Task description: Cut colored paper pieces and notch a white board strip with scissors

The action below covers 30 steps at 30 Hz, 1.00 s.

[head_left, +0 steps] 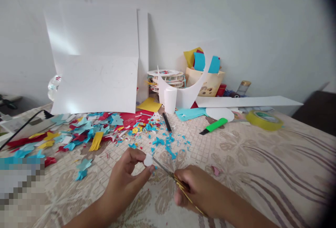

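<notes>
My left hand (133, 172) pinches a small white paper piece (148, 160) between thumb and fingers, near the front middle of the table. From the right, my right hand (193, 186) is closed around the gold handles of a pair of scissors (168, 172). The scissor blades point up and left, their tips at the right edge of the white paper piece. Small blue paper scraps (168, 144) lie on the patterned tablecloth just beyond both hands.
Colourful paper cutouts (84, 130) spread over the left side. Behind stand white sheets (99, 84), a white cylinder (170, 100) and a paper-filled container (217, 81). A green cutter (216, 125), a black pen (166, 122) and yellow tape (264, 120) lie beyond my hands.
</notes>
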{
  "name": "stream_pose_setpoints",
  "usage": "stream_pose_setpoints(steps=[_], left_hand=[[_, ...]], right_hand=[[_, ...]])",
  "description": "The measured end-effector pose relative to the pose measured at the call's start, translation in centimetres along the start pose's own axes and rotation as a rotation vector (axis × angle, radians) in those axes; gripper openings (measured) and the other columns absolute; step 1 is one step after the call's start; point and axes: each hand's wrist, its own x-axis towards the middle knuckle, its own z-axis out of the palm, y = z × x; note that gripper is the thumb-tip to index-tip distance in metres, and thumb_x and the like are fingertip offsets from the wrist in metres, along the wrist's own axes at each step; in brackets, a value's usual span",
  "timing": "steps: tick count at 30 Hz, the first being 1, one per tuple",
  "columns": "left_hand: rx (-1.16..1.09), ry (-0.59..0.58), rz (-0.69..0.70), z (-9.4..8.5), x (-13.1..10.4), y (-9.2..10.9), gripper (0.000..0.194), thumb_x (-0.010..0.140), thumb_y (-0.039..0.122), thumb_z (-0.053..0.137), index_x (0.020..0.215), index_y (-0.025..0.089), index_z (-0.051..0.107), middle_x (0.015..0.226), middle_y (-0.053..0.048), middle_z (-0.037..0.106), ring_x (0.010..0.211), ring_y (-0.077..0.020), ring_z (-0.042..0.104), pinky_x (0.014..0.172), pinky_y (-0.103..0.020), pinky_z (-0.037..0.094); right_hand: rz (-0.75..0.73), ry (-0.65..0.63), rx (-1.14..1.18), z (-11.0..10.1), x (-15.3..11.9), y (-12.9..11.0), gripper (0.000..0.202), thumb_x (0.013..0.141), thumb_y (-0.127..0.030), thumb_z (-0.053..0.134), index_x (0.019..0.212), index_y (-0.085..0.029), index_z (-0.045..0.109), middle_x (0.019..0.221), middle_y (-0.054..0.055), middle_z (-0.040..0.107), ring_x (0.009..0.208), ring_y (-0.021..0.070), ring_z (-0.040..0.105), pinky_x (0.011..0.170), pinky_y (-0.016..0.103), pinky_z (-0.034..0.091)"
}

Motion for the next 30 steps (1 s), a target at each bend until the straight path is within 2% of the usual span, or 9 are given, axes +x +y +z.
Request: stream_pose_setpoints(steps=[4,9,16,21,30], left_hand=[[-0.004,0.000,0.018,0.1,-0.1,-0.3,0.021,0.074,0.012,0.060,0.079,0.023,0.043,0.079,0.002,0.049,0.075,-0.0128,0.051,0.068,-0.026,0.044],[0.019,-0.007,0.065,0.2,-0.2,-0.5,0.023,0.072,0.009,0.060,0.080,0.023,0.044,0.079,0.001,0.050,0.078,-0.0140,0.052,0.069,-0.026,0.045],[0.079,-0.018,0.103,0.2,-0.3,-0.6,0.023,0.071,0.008,0.060,0.080,0.023,0.045,0.078,0.001,0.050,0.078,-0.0137,0.053,0.068,-0.025,0.045],[0.099,-0.028,0.103,0.2,-0.4,-0.5,0.023,0.072,0.009,0.059,0.080,0.024,0.044,0.078,0.002,0.049,0.078,-0.0134,0.052,0.069,-0.024,0.044],[0.112,-0.032,0.108,0.3,-0.4,-0.3,0.023,0.073,0.008,0.058,0.080,0.024,0.042,0.076,0.003,0.047,0.076,-0.0125,0.051,0.068,-0.024,0.044]], right_hand=[[-0.009,0.020,-0.031,0.0,0.0,-0.4,0.040,0.074,-0.053,0.054,0.062,-0.016,0.046,0.054,-0.006,0.044,0.048,0.0062,0.038,0.041,0.018,0.022],[0.028,-0.016,0.029,-0.2,-0.1,-0.7,0.036,0.075,-0.051,0.054,0.067,-0.016,0.052,0.055,-0.005,0.045,0.048,0.0070,0.039,0.042,0.017,0.025],[0.057,-0.058,0.127,-0.5,-0.2,-1.1,0.021,0.078,-0.035,0.054,0.074,-0.016,0.062,0.054,-0.005,0.048,0.047,0.0073,0.041,0.041,0.017,0.026],[0.031,-0.050,0.155,-0.5,-0.1,-1.0,0.018,0.078,-0.031,0.054,0.074,-0.017,0.064,0.051,-0.006,0.047,0.045,0.0062,0.039,0.039,0.016,0.024],[-0.021,-0.027,0.167,-0.4,-0.1,-1.1,0.019,0.081,-0.022,0.048,0.077,-0.021,0.067,0.055,-0.005,0.054,0.045,0.0061,0.043,0.040,0.015,0.027]])
